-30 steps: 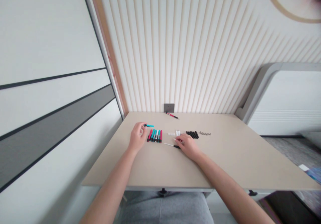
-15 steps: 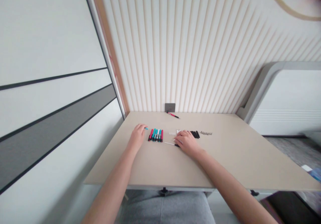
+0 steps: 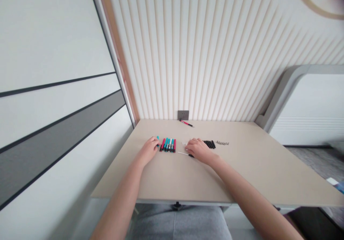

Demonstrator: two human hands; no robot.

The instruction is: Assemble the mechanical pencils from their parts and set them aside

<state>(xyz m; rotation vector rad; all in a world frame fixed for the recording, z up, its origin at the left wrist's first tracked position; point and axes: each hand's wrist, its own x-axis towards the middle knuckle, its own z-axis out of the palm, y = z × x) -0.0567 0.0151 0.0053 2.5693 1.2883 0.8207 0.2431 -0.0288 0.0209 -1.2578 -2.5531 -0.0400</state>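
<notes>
My left hand (image 3: 150,149) is closed on a turquoise pen barrel (image 3: 158,138), upright or nearly so, just left of a row of pen barrels (image 3: 168,145) in turquoise, red and white with dark ends. My right hand (image 3: 198,149) rests low over the table with its fingers curled together; whatever lies under the fingertips is hidden. Small clear or white pieces (image 3: 184,143) show beside those fingers. Below them lies a thin white pen refill (image 3: 183,153) with a black grip (image 3: 191,155) at its right end, partly behind the hand.
Several black grips (image 3: 209,144) lie in a row right of my right hand, with small metal tips (image 3: 222,143) beyond. A red and black pen (image 3: 186,123) lies near the wall, below a dark socket (image 3: 183,115). A cabinet (image 3: 59,132) stands left of the beige table (image 3: 172,182).
My left hand has brought the turquoise barrel closer to the row and tilted it more upright. My right hand has shifted only slightly, its fingers still curled over the small pieces.
</notes>
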